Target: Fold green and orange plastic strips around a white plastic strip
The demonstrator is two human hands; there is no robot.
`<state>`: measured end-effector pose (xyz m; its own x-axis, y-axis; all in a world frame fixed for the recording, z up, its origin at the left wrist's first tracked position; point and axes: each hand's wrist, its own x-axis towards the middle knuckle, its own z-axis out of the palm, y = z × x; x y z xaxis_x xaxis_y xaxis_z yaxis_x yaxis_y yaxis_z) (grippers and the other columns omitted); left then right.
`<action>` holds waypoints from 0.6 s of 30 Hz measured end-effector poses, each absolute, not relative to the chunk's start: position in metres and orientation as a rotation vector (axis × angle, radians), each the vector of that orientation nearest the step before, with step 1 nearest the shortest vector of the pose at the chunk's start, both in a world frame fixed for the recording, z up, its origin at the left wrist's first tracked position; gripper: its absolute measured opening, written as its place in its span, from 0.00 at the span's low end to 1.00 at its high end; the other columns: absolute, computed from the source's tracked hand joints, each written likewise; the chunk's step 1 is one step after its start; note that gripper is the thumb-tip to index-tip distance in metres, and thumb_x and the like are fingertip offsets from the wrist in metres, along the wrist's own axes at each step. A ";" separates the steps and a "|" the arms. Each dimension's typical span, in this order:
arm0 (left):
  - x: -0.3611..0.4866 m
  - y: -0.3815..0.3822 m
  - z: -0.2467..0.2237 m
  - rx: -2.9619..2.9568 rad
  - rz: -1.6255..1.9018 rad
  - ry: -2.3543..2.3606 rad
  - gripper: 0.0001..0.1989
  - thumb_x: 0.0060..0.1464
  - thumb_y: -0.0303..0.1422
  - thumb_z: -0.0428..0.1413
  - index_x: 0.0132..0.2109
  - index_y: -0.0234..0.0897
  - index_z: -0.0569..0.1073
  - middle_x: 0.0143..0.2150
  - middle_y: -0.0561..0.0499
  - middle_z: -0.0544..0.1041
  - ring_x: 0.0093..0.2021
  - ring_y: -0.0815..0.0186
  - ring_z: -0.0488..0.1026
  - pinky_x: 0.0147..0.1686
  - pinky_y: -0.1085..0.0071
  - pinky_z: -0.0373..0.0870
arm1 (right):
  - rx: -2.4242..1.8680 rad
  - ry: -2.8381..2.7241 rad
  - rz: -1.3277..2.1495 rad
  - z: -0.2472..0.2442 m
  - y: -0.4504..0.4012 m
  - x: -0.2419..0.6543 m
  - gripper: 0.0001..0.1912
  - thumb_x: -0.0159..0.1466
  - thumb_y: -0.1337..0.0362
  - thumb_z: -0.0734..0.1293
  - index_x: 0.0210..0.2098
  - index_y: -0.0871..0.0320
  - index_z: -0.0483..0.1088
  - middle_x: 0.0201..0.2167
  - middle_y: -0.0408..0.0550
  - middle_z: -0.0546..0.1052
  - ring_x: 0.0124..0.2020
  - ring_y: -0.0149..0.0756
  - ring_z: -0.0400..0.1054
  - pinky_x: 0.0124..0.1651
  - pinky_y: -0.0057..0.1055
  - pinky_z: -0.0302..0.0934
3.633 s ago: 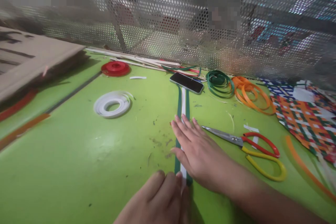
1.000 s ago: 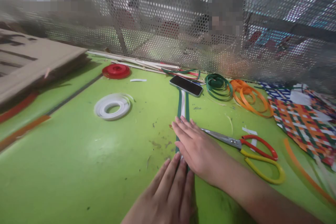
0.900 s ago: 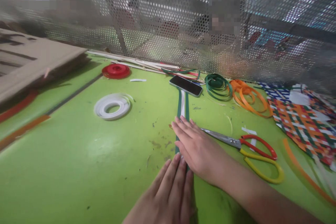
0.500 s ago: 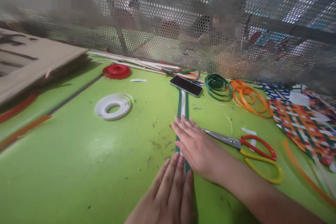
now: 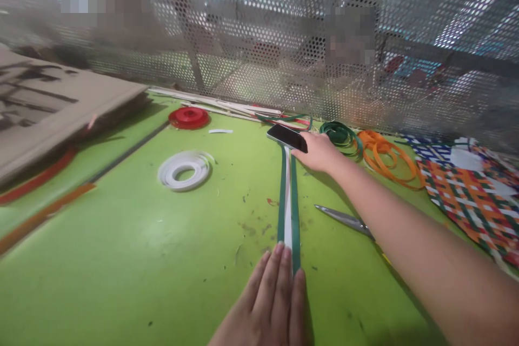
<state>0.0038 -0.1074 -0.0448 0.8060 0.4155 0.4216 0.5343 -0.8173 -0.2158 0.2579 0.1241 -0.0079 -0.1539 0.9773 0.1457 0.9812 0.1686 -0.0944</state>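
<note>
My left hand (image 5: 270,297) lies flat, fingers stretched, over the near ends of the strips. Two green strips (image 5: 295,216) run away from it side by side, with a white strip (image 5: 288,211) between them. At their far end a smartphone (image 5: 286,138), dark screen up, lies across the strips. My right hand (image 5: 318,151) is closed around the phone's right end; some of its fingertips are hidden. Under my right forearm are the scissors (image 5: 344,218), blades pointing left, their handles mostly covered.
A white strip roll (image 5: 168,173) and a red roll (image 5: 188,117) lie to the left, cardboard (image 5: 81,86) beyond. Green coils (image 5: 338,132), orange coils (image 5: 381,154) and a woven multicoloured piece (image 5: 466,184) sit right. Perforated metal (image 5: 251,65) walls the back.
My right hand has left the strips and reached forward to the phone, taking hold of its right end. My left hand still presses on the strips. The view has shifted slightly.
</note>
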 end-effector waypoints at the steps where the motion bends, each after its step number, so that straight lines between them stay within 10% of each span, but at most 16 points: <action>1: 0.004 -0.107 -0.046 -2.666 -0.509 -0.715 0.21 0.76 0.33 0.43 0.62 0.29 0.76 0.61 0.39 0.79 0.61 0.49 0.77 0.58 0.56 0.77 | -1.944 -2.248 -0.050 -0.010 0.129 0.258 0.26 0.67 0.51 0.69 0.57 0.65 0.73 0.51 0.68 0.79 0.54 0.61 0.72 0.59 0.55 0.63; 10: 0.005 -0.108 -0.049 -2.662 -0.546 -0.730 0.20 0.75 0.35 0.47 0.62 0.28 0.76 0.60 0.39 0.80 0.61 0.50 0.78 0.58 0.57 0.76 | -2.004 -2.237 -0.054 -0.012 0.139 0.252 0.31 0.68 0.49 0.66 0.63 0.62 0.65 0.58 0.74 0.72 0.61 0.71 0.64 0.59 0.64 0.58; 18: 0.003 -0.111 -0.052 -2.702 -0.504 -0.743 0.22 0.72 0.37 0.51 0.65 0.29 0.74 0.64 0.37 0.77 0.64 0.47 0.74 0.60 0.55 0.76 | -1.815 -2.191 0.137 0.021 0.119 0.262 0.27 0.75 0.51 0.56 0.66 0.61 0.58 0.60 0.67 0.74 0.59 0.56 0.70 0.58 0.49 0.65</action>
